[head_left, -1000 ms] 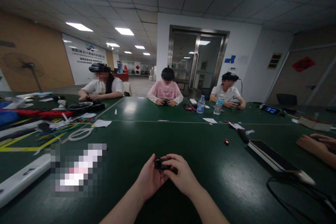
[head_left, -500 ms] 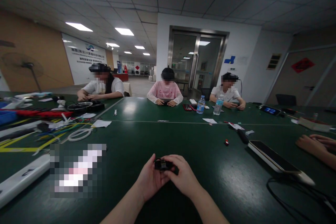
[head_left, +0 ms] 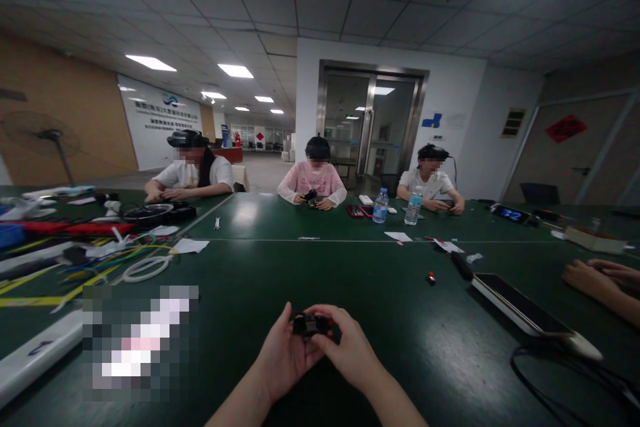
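Note:
Both my hands hold a small black boxy object (head_left: 306,325) just above the green table (head_left: 240,293). From the left and below, my left hand (head_left: 281,355) cups it, with the thumb up beside its left end. My right hand (head_left: 350,348) pinches the right end between thumb and curled fingers. Dark, slightly glossy faces show on the object, but its exact kind cannot be made out. Part of it is hidden behind the right fingers.
At right lie a small red piece (head_left: 431,278), a white device with a dark screen (head_left: 520,303) and a black cable (head_left: 525,380). A white power strip (head_left: 43,353) and tangled wires (head_left: 107,260) lie left. Two bottles (head_left: 381,205) stand farther back. Other people sit around the table.
The view has shifted slightly, so my hands and the black object appear a little lower. The object looks slightly turned in my grip. Across the table, a person in pink has raised a dark object.

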`<state>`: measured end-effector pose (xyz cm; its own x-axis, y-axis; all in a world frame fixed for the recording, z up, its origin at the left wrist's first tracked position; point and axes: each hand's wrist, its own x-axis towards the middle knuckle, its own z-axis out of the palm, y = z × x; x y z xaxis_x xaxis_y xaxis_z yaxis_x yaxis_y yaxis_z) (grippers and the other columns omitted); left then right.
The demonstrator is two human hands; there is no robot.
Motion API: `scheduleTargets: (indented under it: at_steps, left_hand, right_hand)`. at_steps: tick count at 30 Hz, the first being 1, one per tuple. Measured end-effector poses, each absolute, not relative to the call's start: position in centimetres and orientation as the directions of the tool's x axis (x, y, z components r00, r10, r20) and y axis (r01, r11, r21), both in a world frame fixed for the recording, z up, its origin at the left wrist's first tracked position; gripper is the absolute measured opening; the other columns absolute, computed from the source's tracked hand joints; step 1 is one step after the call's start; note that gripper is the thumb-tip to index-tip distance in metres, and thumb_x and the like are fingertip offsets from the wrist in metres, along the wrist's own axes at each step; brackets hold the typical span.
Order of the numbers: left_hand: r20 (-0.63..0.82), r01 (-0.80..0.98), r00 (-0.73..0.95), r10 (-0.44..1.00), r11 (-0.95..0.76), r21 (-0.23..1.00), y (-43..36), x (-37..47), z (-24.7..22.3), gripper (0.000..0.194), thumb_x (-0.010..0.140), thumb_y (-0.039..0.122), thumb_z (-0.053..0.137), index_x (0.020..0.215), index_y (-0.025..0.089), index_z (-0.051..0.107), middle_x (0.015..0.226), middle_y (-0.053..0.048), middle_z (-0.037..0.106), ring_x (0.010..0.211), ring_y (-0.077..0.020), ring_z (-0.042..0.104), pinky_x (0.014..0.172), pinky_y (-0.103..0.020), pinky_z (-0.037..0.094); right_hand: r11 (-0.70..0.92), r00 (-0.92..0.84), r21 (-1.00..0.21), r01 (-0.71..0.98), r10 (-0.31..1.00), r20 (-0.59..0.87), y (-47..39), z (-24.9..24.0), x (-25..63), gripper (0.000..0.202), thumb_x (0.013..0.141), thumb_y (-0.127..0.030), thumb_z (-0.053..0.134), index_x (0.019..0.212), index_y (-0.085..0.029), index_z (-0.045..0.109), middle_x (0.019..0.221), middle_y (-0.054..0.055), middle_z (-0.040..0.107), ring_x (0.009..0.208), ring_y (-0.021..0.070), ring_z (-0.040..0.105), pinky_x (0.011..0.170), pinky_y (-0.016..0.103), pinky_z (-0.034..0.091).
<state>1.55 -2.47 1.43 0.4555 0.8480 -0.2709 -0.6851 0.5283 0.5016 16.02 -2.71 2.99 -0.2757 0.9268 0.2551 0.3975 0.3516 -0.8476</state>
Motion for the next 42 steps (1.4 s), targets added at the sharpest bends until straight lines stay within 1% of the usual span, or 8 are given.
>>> scheduleTargets:
  at_steps: [7,11,14,19,23,28,37,42]
  left_hand:
    - [-0.320,-0.703,0.438,0.840,0.542,0.461,-2.53,1.63,1.46,0.045,0.081,0.054,0.040,0.093,0.013,0.054,0.083,-0.011,0.067,0.081,-0.0234,0.066,0.073,-0.031,0.049]
    - [-0.341,-0.701,0.441,0.830,0.556,0.447,-2.53,1.59,1.50,0.043,0.081,0.052,0.042,0.089,0.011,0.054,0.078,-0.011,0.065,0.072,-0.0205,0.066,0.063,-0.026,0.050]
    - [-0.338,-0.707,0.428,0.838,0.544,0.452,-2.48,1.62,1.42,0.041,0.080,0.051,0.044,0.086,0.011,0.054,0.078,-0.010,0.064,0.066,-0.0181,0.065,0.060,-0.025,0.050]
    - [-0.340,-0.706,0.407,0.847,0.529,0.471,-2.33,1.65,1.30,0.041,0.081,0.050,0.042,0.090,0.012,0.055,0.078,-0.010,0.064,0.063,-0.0164,0.063,0.062,-0.025,0.050]
    - [-0.358,-0.703,0.395,0.846,0.529,0.474,-2.33,1.69,1.43,0.039,0.083,0.048,0.040,0.092,0.013,0.054,0.077,-0.009,0.064,0.060,-0.0151,0.062,0.064,-0.027,0.050]
    - [-0.350,-0.712,0.388,0.853,0.518,0.473,-2.36,1.58,1.34,0.038,0.083,0.046,0.041,0.091,0.012,0.055,0.081,-0.011,0.065,0.062,-0.0154,0.062,0.066,-0.027,0.049]
    - [-0.383,-0.716,0.364,0.849,0.518,0.468,-2.33,1.67,1.43,0.036,0.083,0.040,0.039,0.092,0.010,0.056,0.078,-0.011,0.064,0.057,-0.0147,0.060,0.058,-0.024,0.048]
    - [-0.407,-0.716,0.359,0.840,0.528,0.457,-2.31,1.80,1.86,0.036,0.082,0.036,0.035,0.100,0.010,0.054,0.073,-0.009,0.063,0.052,-0.0145,0.057,0.055,-0.025,0.047]
  right_hand:
    - [0.336,-0.292,-0.873,0.354,0.926,0.238,-2.90,3.08,15.70,0.041,0.064,-0.012,0.059,0.102,-0.028,0.060,0.101,0.001,0.061,0.096,0.0200,0.055,0.087,0.034,0.042]
    - [0.322,-0.295,-0.870,0.373,0.930,0.217,-2.82,2.66,15.68,0.045,0.064,-0.013,0.060,0.106,-0.028,0.058,0.103,0.001,0.061,0.097,0.0206,0.055,0.087,0.035,0.041]
    - [0.337,-0.311,-0.870,0.359,0.922,0.229,-2.88,2.66,15.77,0.047,0.064,-0.013,0.060,0.108,-0.029,0.057,0.106,0.001,0.060,0.099,0.0210,0.054,0.088,0.036,0.041]
    - [0.368,-0.319,-0.862,0.347,0.911,0.261,-2.95,3.01,15.88,0.046,0.065,-0.012,0.058,0.109,-0.027,0.056,0.106,0.002,0.061,0.100,0.0208,0.054,0.091,0.037,0.041]
    - [0.356,-0.314,-0.859,0.367,0.917,0.246,-2.77,2.87,15.93,0.044,0.065,-0.012,0.058,0.108,-0.026,0.057,0.106,0.002,0.061,0.100,0.0206,0.054,0.092,0.037,0.040]
    - [0.351,-0.304,-0.859,0.374,0.921,0.244,-2.61,2.75,15.87,0.041,0.066,-0.011,0.057,0.104,-0.026,0.058,0.103,0.002,0.061,0.098,0.0199,0.054,0.091,0.036,0.040]
    - [0.345,-0.314,-0.864,0.367,0.920,0.234,-2.77,2.98,15.55,0.039,0.065,-0.009,0.055,0.100,-0.028,0.060,0.101,0.000,0.061,0.097,0.0193,0.053,0.089,0.035,0.039]
    - [0.339,-0.312,-0.860,0.381,0.923,0.225,-2.60,2.76,15.49,0.040,0.065,-0.009,0.055,0.101,-0.027,0.060,0.102,0.001,0.061,0.098,0.0196,0.053,0.090,0.036,0.039]
